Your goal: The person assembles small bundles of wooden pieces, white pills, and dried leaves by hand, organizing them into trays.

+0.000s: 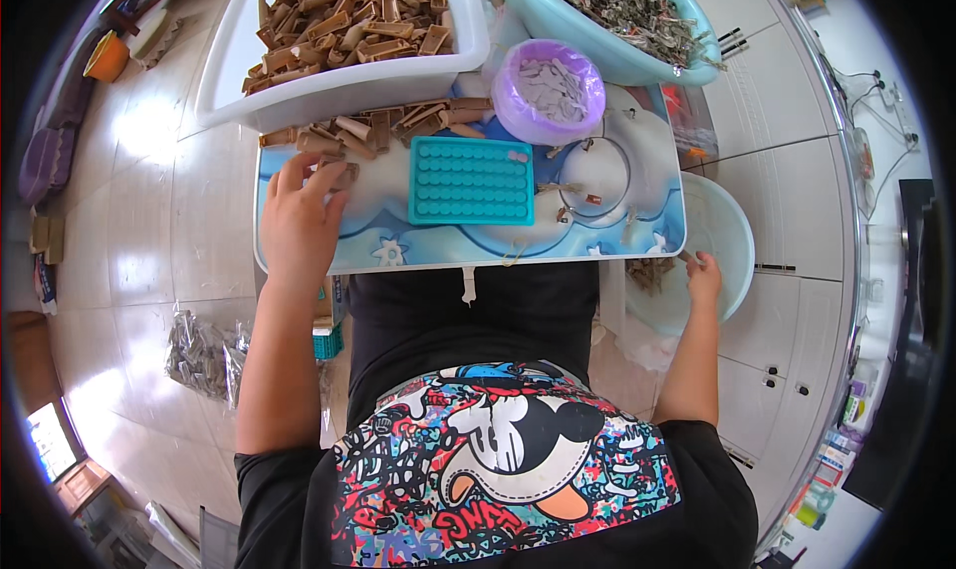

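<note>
While the left hand (pixel 297 216) rests fingers-down on brown pieces (pixel 344 136) beside the teal tray (pixel 470 181), picking looks underway. Right hand (pixel 703 275) reaches into the pale basin (pixel 732 221); grip unclear. Likely next: seat one piece in a tray hole.

Brown pieces (pixel 344 134), short ridged tan-brown strips, heaped loose along the table's far left edge, one under the left fingertips, pale bowl (pixel 732 232), round, shallow, low beside the table's right end, brownish scraps (pixel 652 273) inside

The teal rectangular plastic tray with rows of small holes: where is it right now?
In the head view, the teal rectangular plastic tray lies flat mid-table, right of the left hand and below the purple-lined round tub.
</note>
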Demonstrator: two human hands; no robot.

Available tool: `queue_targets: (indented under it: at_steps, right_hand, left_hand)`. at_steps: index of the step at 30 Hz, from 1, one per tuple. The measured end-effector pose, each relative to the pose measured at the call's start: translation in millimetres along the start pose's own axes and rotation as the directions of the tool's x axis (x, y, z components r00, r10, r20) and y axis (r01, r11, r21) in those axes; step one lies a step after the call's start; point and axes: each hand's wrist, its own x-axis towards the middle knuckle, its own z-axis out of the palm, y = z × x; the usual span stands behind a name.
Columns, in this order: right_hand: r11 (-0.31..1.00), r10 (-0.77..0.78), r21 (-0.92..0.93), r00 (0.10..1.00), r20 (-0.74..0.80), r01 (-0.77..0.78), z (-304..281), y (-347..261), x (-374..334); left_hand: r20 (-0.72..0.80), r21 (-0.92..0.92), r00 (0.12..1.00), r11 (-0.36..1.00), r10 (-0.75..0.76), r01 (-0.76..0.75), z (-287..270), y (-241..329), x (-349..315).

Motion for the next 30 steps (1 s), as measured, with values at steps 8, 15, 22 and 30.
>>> queue_targets:
  at_steps: [8,15,22,30]
  right_hand:
    - [0.774,-0.569,0.188,0.795,-0.208,0.604,-14,-176,-80]
    - [0.494,-0.87,0.093,0.491,0.049,0.865,34,-240,-116]
    - [0.674,-0.51,0.615,0.86,-0.013,0.409,22,-242,-124]
    - [0.561,-0.734,0.805,0.566,0.376,0.194,-4,-284,-190]
  left_hand:
    - [-0.038,-0.516,0.953,0.822,-0.3,0.239,16,-17,-3]
    - [-0.147,-0.499,0.906,0.821,-0.397,0.279,13,-2,0]
    - [-0.092,-0.673,0.892,0.688,-0.443,0.272,23,-17,-5]
    - [0.013,-0.503,0.92,0.793,-0.392,0.345,23,6,-12]
